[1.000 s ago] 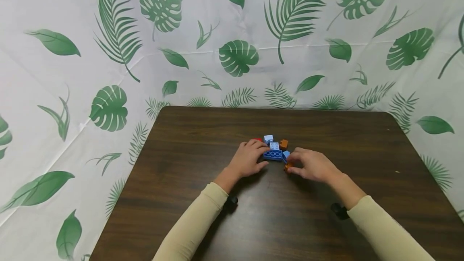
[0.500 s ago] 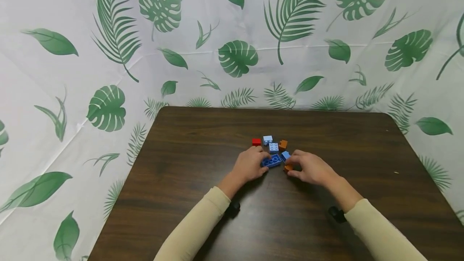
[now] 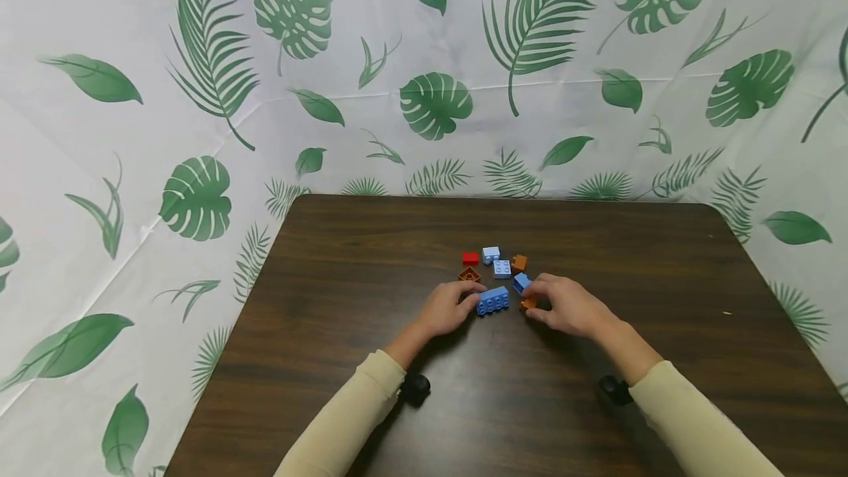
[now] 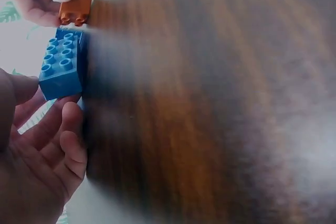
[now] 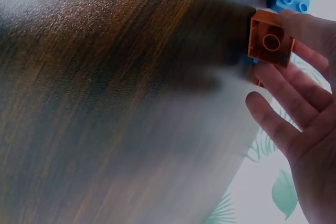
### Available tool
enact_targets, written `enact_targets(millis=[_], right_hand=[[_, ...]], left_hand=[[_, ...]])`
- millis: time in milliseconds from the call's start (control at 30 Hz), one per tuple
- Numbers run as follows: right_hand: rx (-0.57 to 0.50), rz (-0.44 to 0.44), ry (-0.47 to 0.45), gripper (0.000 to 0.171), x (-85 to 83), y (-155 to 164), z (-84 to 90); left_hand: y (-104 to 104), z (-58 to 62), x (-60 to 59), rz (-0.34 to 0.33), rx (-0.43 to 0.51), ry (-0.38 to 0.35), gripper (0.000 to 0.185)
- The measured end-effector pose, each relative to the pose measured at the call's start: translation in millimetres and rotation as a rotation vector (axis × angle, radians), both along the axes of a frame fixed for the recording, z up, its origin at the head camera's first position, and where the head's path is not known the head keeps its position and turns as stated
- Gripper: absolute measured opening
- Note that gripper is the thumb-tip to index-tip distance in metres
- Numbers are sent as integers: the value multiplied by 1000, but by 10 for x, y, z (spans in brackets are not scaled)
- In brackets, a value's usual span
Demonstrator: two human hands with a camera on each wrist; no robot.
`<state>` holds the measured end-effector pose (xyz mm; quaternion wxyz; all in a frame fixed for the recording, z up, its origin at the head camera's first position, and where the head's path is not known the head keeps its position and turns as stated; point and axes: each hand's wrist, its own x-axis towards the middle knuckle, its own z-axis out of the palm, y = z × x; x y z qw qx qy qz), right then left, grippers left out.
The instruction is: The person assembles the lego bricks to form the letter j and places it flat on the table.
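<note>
My left hand (image 3: 449, 308) pinches one end of a long blue building brick (image 3: 493, 301) between thumb and fingers. Its two rows of studs show in the left wrist view, facing the person in the head view. To the right, my right hand (image 3: 568, 305) pinches a small orange building brick (image 5: 270, 39); the right wrist view looks into its hollow underside with one round tube. A smaller blue brick (image 3: 521, 283) lies just behind the right fingertips, partly covered by them. The two held bricks are a short gap apart in the head view.
Behind the hands, a red brick (image 3: 470, 258), two pale blue bricks, one at the back (image 3: 491, 255) and one stud side up (image 3: 502, 269), and an orange brick (image 3: 520, 263) lie on the brown table (image 3: 371, 256). Another orange brick (image 3: 469, 274), hollow side up, is beyond the left fingers.
The left hand has taken hold of the long blue brick, drawn it nearer and turned it from hollow side to studs showing. The right hand still pinches its orange brick, nearly unmoved.
</note>
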<state>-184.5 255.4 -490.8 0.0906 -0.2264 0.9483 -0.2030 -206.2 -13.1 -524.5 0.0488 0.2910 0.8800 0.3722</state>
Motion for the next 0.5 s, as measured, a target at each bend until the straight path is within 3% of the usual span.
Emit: enact_targets(millis=[200, 500], right_hand=[[10, -11, -4, 29, 11, 26, -3], [4, -20, -10, 37, 15, 37, -19]], left_hand=[[30, 30, -36, 64, -55, -6, 28], [55, 49, -41, 82, -231, 149, 25]])
